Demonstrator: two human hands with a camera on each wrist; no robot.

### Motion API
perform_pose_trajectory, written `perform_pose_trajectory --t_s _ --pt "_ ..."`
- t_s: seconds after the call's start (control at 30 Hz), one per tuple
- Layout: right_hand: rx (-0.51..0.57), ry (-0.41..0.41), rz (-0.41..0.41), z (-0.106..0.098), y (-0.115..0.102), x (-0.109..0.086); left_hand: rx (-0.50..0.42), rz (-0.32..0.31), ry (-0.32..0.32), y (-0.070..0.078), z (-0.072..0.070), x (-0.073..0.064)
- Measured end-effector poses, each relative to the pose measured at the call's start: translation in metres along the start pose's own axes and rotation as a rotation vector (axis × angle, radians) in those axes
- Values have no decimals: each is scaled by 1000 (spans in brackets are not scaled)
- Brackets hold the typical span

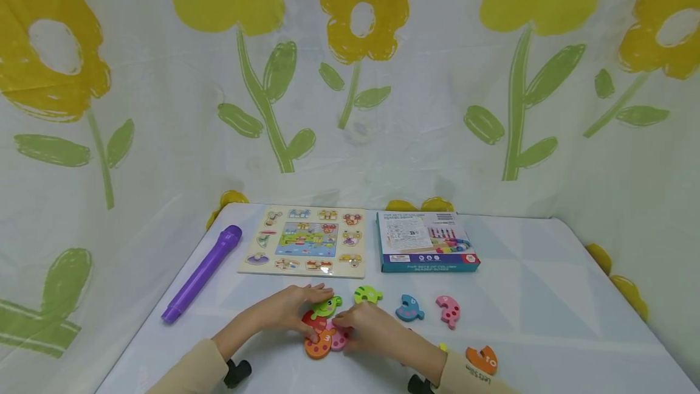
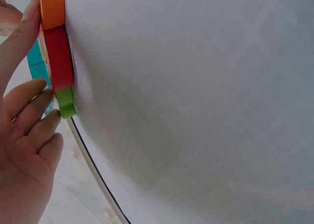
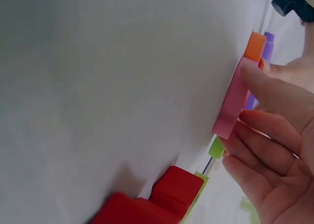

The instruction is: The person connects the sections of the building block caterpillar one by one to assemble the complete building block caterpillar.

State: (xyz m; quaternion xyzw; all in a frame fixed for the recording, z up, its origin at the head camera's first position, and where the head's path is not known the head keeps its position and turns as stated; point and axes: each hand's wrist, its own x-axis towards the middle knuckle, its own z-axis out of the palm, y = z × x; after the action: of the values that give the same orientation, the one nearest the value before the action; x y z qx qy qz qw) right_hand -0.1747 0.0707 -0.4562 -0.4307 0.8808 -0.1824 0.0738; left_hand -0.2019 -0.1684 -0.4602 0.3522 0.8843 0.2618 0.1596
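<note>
Several flat, brightly painted animal-shaped pieces lie clustered at the table's front in the head view. My left hand (image 1: 290, 310) spans their left side, its thumb at the orange piece (image 1: 318, 347) marked 3. Its fingertips touch near the red piece (image 2: 59, 59) and the green piece (image 2: 65, 102); the green one shows a smiling face in the head view. On the cluster's right side, my right hand (image 1: 373, 328) pinches a pink piece (image 3: 232, 98) between thumb and fingers. That piece lies against the orange one. Hands partly cover the red and pink pieces.
Loose green (image 1: 368, 294), blue (image 1: 408, 308), pink (image 1: 449, 310) and orange (image 1: 482, 360) pieces lie around to the right. Behind stand a wooden picture puzzle board (image 1: 268, 265) and a flat box (image 1: 429, 242). A purple stick (image 1: 201, 275) lies left. Red blocks (image 3: 171, 194) show near the right wrist.
</note>
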Motion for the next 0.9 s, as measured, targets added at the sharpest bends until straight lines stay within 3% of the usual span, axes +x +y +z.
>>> perform_pose_trajectory --t_s 0.47,0.73,0.9 --pt "119 9 145 -24 7 -24 42 -110 56 18 11 -14" --pt "150 55 131 -31 23 -29 61 -147 87 21 16 -13" --pt "154 58 172 -36 33 -27 53 -172 89 21 19 -11"
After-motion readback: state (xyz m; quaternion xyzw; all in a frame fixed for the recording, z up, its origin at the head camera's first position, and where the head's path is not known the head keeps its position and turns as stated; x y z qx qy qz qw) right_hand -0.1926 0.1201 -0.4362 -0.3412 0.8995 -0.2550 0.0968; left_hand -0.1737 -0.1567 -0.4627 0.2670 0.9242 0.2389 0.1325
